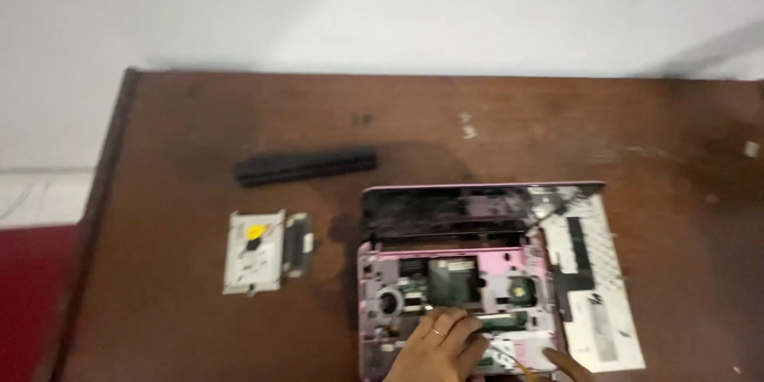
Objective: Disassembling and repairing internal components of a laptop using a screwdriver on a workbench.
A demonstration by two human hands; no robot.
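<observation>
- Far left: the worktop is dark brown wood, its left edge running beside a red floor strip and a pale wall behind.
- Left of centre, a flat white-and-silver drive lies on the wood with a yellow sticker on top; a small dark board lies just beside its right edge. We cannot tell whether the two touch.
- Above those, well apart from them, a long black battery bar lies nearly level, tilted up slightly to the right.
- Centre: we have an opened pink laptop with its keyboard cover off, so the fan, a dark square plate and green board parts show. Its dark screen is tipped back behind the base.
- Our left hand rests on the front of the open base, fingers spread loosely and bent down onto the inner parts, a ring on one finger. It touches the laptop; we cannot tell whether it grips anything.
- Our right hand shows only as a fingertip area at the bottom edge, just at the laptop's front right corner; its grasp cannot be told.
- Right: a white keyboard panel lies flat against the laptop's right side, with black patches on it.
</observation>
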